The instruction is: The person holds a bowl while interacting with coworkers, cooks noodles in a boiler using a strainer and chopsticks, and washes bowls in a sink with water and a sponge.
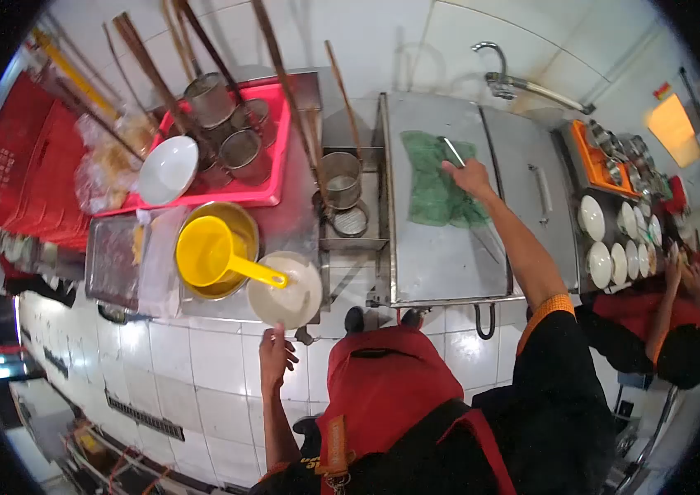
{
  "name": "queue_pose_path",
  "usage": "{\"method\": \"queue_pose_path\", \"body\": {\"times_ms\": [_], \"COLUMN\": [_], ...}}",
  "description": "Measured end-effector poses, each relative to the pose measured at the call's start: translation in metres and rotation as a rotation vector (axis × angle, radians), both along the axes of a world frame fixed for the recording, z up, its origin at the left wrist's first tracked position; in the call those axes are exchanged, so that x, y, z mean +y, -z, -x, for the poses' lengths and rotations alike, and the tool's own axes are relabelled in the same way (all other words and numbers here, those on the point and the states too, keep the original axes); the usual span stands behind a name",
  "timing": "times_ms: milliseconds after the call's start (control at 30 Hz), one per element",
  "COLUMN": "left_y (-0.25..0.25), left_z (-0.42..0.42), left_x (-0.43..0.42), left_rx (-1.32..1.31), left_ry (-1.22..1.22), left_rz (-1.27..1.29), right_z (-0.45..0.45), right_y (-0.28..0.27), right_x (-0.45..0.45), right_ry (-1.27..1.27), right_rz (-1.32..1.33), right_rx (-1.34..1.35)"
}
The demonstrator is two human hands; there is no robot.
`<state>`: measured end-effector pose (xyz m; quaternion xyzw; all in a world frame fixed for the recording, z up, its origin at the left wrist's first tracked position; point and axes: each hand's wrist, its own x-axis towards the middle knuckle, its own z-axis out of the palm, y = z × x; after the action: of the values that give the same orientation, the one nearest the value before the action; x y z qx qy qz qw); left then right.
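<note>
My right hand (470, 177) is closed around a shiny metal bar (452, 152) over the steel lid (441, 268). A crumpled green mesh cloth (428, 186) lies spread on that lid, beside and partly under the hand. What the bar belongs to is hidden. My left hand (277, 359) hangs at the counter's front edge, fingers loosely bent and apart, holding nothing. Its fingertips are close to the rim of a pale bowl (296, 289); I cannot tell whether they touch. A yellow dipper (204, 252) rests in a metal bowl (247, 227), its handle over the pale bowl.
A pink tray (272, 186) holds long-handled strainers (243, 153) and a white bowl (169, 169). More strainers (340, 177) stand left of the lid. A tap (494, 62) is on the wall. At right, a co-worker (663, 322) stands by rows of white bowls (600, 264).
</note>
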<state>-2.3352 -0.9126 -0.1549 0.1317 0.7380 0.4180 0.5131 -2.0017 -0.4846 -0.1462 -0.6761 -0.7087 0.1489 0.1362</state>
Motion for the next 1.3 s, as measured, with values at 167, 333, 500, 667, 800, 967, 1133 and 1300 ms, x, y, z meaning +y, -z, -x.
{"method": "queue_pose_path", "body": {"times_ms": [167,333,500,667,800,967,1133,1300], "left_y": [0.017,0.04,0.034,0.042,0.029,-0.002,0.0,-0.007], "left_z": [0.006,0.032,0.027,0.024,-0.002,-0.043,-0.077,-0.092], "left_x": [0.022,0.031,0.032,0.037,0.019,0.009,-0.02,-0.024], "left_rx": [0.447,-0.069,-0.134,-0.028,-0.013,-0.068,-0.019,-0.075], "left_ry": [-0.156,-0.116,-0.173,-0.192,-0.364,-0.401,-0.378,-0.342], "left_rz": [-0.037,-0.051,-0.268,-0.222,-0.285,-0.195,-0.196,-0.185], "right_z": [-0.013,-0.042,-0.1,-0.162,-0.169,-0.081,0.022,0.118], "right_y": [-0.049,-0.141,-0.183,-0.209,-0.229,-0.2,-0.156,-0.087], "right_x": [-0.031,-0.099,-0.15,-0.194,-0.2,-0.178,-0.161,-0.118], "right_ry": [-0.26,-0.164,-0.097,0.093,-0.024,-0.661,-1.002,-1.089], "right_rz": [-0.182,-0.094,-0.082,-0.255,-0.119,-0.258,-0.289,-0.235], "right_rx": [-0.031,0.197,0.416,0.385,0.538,0.691,0.721,0.594]}}
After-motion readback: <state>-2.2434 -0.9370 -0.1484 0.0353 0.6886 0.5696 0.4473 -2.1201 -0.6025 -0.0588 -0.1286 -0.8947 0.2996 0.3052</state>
